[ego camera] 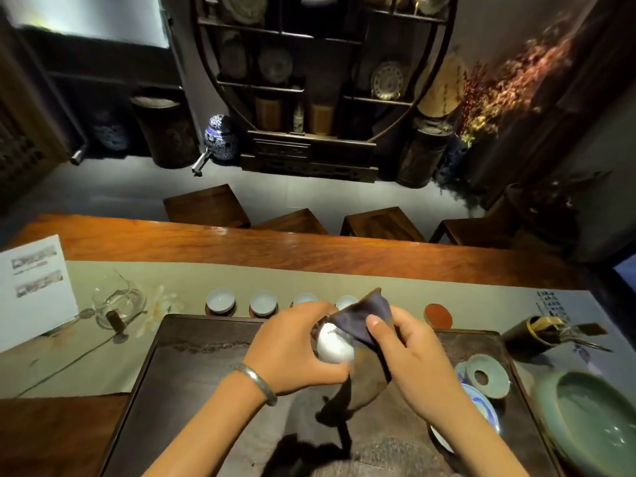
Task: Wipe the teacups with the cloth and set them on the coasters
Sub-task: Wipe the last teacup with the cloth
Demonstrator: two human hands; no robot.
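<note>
Left hand (292,346): my grip is curled round the teacup in hand (334,346), thumb under, fingers over the top, so the cup stays put while the cloth works on it.
Teacup in hand: white, tipped on its side, rounded outside facing me; held in the air above the dark tea tray (192,356), well off the surface, so any drips would fall on the tray.
Right hand (409,352): grip pinched on the cloth (364,325), thumb on the near face; it seems to press the cloth into or over the cup's mouth, though the mouth itself is hidden from me.
Cloth: dark, one corner standing up past my fingers, the long tail hanging down between my wrists towards the tray; left loose, I judge, so fresh cloth can be fed round.
Cups already set: four pale teacups in a row beyond the tray, each on a dark coaster; farthest left (220,300), next (263,301), then two partly hidden behind my hands (304,299) (346,300).
Empty coaster (437,315): reddish, round, at the right end of the row, just beyond the tray's far edge; likely the place kept for this cup.
Step in hand: wiping the last cup, by my reckoning; setting down not yet done.
Risk: glazed cup, one-handed hold; a slip would drop it on the tray.
</note>
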